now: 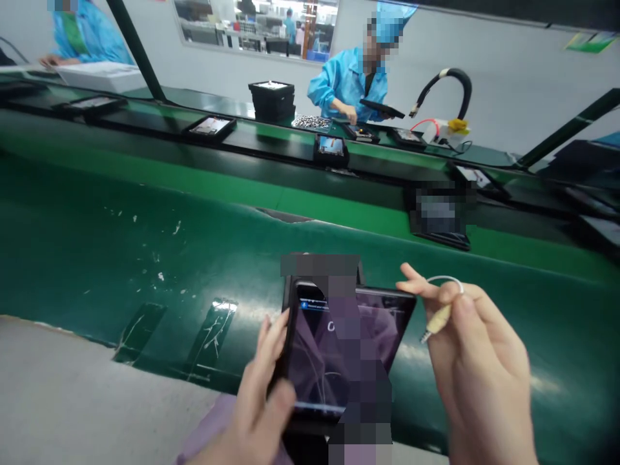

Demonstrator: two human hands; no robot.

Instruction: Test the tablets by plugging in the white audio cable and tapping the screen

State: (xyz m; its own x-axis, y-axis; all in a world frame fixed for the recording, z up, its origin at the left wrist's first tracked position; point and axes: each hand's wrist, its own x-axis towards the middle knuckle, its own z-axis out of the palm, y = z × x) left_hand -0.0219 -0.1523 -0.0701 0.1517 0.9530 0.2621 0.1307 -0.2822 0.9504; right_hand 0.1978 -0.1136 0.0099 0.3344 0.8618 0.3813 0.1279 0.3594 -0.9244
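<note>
A tablet [314,368] with a lit dark screen tilts in front of me, partly covered by blurred blocks. My left hand [261,387] is closed around its left edge, thumb near the lower left corner. Between the thumb and fingers of my right hand [484,361] is a pale yellow audio plug [438,321], its metal tip pointing down and left. A thin white cable loops from the plug over the fingers. Some fingertips of that hand reach toward the tablet's upper right corner; whether they touch it I cannot tell. A dark tray lies behind the tablet.
Green matting covers the bench [203,258], with a torn edge and tape strips. Beyond runs a dark conveyor line bearing trays with devices [212,126]. Stacked black trays [272,101] stand on the far side. A co-worker in blue [339,77] handles a tray there; another sits far left.
</note>
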